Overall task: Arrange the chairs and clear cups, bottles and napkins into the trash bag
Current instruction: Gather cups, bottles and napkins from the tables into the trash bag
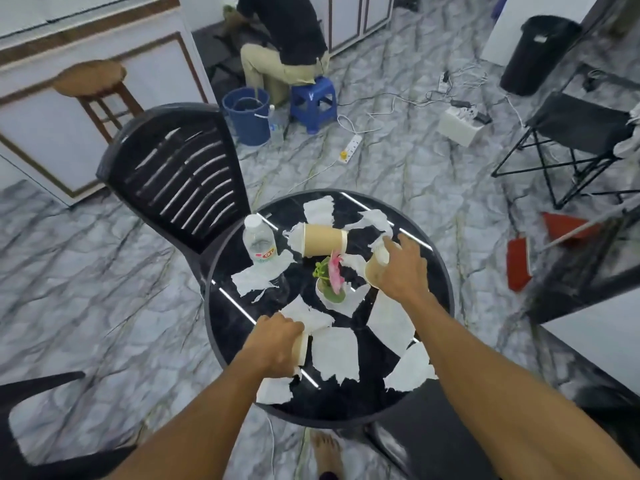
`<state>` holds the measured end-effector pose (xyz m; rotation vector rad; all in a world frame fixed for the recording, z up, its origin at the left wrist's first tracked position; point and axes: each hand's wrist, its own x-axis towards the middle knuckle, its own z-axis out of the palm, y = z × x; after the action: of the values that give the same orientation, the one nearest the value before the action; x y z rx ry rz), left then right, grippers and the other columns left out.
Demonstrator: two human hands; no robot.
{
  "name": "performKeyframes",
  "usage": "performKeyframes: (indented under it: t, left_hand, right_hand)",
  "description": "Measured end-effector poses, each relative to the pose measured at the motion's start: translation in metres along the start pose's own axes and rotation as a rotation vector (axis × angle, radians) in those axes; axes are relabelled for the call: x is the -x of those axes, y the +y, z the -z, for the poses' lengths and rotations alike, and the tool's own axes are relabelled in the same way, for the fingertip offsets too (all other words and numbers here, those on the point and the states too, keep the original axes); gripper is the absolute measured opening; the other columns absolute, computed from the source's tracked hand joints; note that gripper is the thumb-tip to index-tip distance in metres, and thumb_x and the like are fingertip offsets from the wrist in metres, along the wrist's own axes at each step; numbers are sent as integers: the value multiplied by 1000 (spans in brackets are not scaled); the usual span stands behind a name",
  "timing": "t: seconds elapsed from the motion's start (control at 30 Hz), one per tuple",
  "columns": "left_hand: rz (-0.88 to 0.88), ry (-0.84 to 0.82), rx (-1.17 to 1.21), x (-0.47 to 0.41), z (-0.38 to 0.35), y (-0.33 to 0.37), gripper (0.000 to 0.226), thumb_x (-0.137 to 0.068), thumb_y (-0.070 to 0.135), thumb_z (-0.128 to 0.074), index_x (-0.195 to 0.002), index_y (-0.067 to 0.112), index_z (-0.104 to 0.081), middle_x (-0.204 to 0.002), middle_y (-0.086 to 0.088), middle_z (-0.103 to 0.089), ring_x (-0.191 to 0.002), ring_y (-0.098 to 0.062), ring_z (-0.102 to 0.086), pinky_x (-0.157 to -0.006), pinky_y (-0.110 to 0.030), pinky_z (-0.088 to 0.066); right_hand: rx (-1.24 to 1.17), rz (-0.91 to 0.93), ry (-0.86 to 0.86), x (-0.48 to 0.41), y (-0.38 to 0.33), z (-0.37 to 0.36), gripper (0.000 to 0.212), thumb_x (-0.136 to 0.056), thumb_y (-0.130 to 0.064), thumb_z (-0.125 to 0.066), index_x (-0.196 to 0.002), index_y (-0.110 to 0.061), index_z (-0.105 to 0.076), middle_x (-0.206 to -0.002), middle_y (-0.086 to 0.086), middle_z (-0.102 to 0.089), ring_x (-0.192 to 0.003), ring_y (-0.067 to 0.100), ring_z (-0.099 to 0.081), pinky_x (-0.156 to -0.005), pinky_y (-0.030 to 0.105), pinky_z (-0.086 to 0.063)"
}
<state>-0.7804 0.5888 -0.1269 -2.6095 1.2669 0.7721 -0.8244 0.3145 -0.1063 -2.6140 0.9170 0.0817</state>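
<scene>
A round black table (242,327) is strewn with several torn white napkins (337,355). My left hand (275,342) is closed around a tan paper cup (300,348) near the table's front left. My right hand (401,268) grips another tan paper cup (375,270) with a white lid on the right side. A third paper cup (323,240) lies on its side at the back. A clear plastic water bottle (259,241) stands at the back left. A black plastic chair (180,174) stands behind the table on the left.
A small white pot with a pink flower (330,280) stands mid-table. Another black chair (41,427) is at lower left. A black folding chair (571,140), a black bin (538,53), red dustpan and broom (519,265), cables and a seated person (287,43) are on the floor beyond.
</scene>
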Motion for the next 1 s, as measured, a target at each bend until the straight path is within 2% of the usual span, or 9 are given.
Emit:
performKeyframes:
  t: [0.07,0.17,0.3,0.57,0.7,0.77,0.9,1.0]
  left_hand:
    - [13,15,27,-1,2,-1,34,-70,23,-66,-103,23,-58,-95,2,-64,-98,-24,-58,-86,-37,-42]
    - [34,57,78,-2,6,-3,32,-70,20,-61,-102,22,-59,-91,1,-64,-91,-24,-57,-77,-34,-37]
    - [31,90,112,1,12,-3,39,-71,26,-66,-109,23,-58,-96,2,-64,-95,-23,-56,-81,-36,-40]
    - [-59,210,188,22,37,29,49,-69,38,-74,-114,28,-57,-104,3,-64,-102,-21,-58,-85,-38,-49]
    - [-164,307,263,44,52,70,55,-68,45,-76,-117,29,-58,-106,4,-65,-101,-23,-60,-84,-37,-50]
    - [-229,353,293,60,60,99,53,-68,43,-75,-116,27,-59,-103,4,-66,-97,-24,-62,-81,-38,-52]
    - [-396,454,306,86,75,174,41,-64,43,-72,-101,29,-60,-88,7,-68,-88,-22,-62,-73,-41,-54]
    - [-574,539,338,106,82,242,26,-66,42,-68,-88,30,-59,-78,10,-66,-75,-18,-63,-63,-38,-53]
  right_hand:
    - [55,33,-52,-10,1,-5,67,-88,-29,-61,-148,-25,-34,-156,8,-25,-141,32,-24,-105,54,-34]
    - [22,48,-76,-16,2,-12,61,-88,-19,-59,-146,-25,-39,-152,10,-32,-131,34,-37,-101,51,-42]
    - [-65,58,-48,-10,-3,-12,61,-84,-10,-63,-142,-23,-49,-140,9,-43,-120,31,-48,-97,42,-46]
    - [-170,64,16,63,1,25,64,-79,-16,-72,-139,-25,-52,-135,-1,-46,-121,23,-49,-97,35,-45]
    - [-224,-12,108,126,17,58,64,-76,-16,-70,-137,-26,-53,-134,-5,-46,-121,19,-50,-95,29,-43]
    - [-255,-62,168,166,32,76,65,-72,-19,-70,-135,-28,-55,-132,-7,-47,-118,19,-52,-94,30,-44]
    - [-261,-159,337,249,74,115,62,-69,-21,-73,-129,-26,-59,-126,-7,-52,-113,18,-54,-92,29,-43]
    - [-296,-262,502,316,110,145,60,-70,-22,-71,-130,-23,-60,-123,-6,-53,-110,18,-55,-93,30,-45]
